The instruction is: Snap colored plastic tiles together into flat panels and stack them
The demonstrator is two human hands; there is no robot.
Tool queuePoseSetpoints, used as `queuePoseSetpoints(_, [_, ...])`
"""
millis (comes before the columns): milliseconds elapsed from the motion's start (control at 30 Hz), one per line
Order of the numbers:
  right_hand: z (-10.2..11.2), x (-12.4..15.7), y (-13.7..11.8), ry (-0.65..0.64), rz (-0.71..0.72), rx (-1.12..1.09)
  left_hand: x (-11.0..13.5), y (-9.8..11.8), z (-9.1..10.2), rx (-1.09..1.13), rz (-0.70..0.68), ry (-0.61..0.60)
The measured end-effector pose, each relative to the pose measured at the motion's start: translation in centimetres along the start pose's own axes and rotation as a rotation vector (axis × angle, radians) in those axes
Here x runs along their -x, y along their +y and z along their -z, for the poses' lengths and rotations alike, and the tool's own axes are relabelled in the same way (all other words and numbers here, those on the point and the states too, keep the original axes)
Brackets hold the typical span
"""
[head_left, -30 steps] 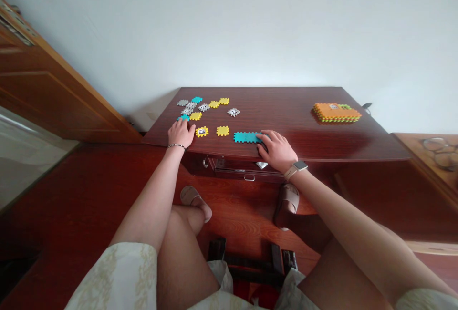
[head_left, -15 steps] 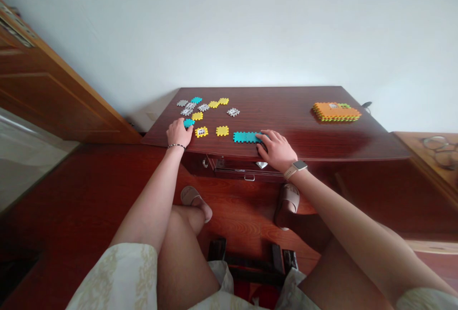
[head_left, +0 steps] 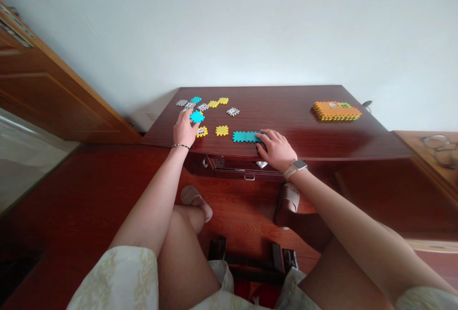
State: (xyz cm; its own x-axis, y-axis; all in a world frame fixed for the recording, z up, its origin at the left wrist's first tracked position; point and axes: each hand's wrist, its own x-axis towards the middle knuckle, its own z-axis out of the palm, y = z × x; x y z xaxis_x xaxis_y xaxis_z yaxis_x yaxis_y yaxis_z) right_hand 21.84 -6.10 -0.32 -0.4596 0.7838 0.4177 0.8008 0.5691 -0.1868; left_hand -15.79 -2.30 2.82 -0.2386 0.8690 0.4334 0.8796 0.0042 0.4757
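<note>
Shifted farther onto the table (head_left: 293, 98) since the last frame, the cyan puzzle piece (head_left: 196, 117) now sits at the fingertips of the left hand (head_left: 185, 129). The hand is spread, and the piece appears pinched between thumb and fingers, though the fingers hide part of the grip. Just beyond it lie several gray puzzle pieces (head_left: 188, 105), and a yellow puzzle piece (head_left: 202, 131) sits just below the thumb.

The right hand (head_left: 277, 150) rests curled at the table's near edge, its fingertips (head_left: 260, 137) touching the end of a cyan strip of joined pieces (head_left: 245, 137). I cannot tell whether it is gripping the strip or only steadying it. Another yellow puzzle piece (head_left: 222, 130) lies to the strip's left.

For a piece this small, a pinch on opposite toothed edges looks most secure. Keeping it level and clear of its neighbors should avoid nudging them. Holding the strip flat would likewise keep its joints from shifting.
</note>
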Motion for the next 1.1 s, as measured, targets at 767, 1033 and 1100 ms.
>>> queuePoseSetpoints(767, [0.0,0.0,-0.1,0.003,0.000,-0.008,-1.1,1.4,-0.6,0.500,-0.084,0.131])
queuePoseSetpoints(1033, [0.0,0.0,0.0,0.000,0.001,-0.001,0.4,3.9,-0.7,0.516,-0.221,0.031])
queuePoseSetpoints(1100, [0.0,0.0,0.0,-0.001,0.002,-0.003,0.8,4.7,-0.7,0.531,-0.268,0.002])
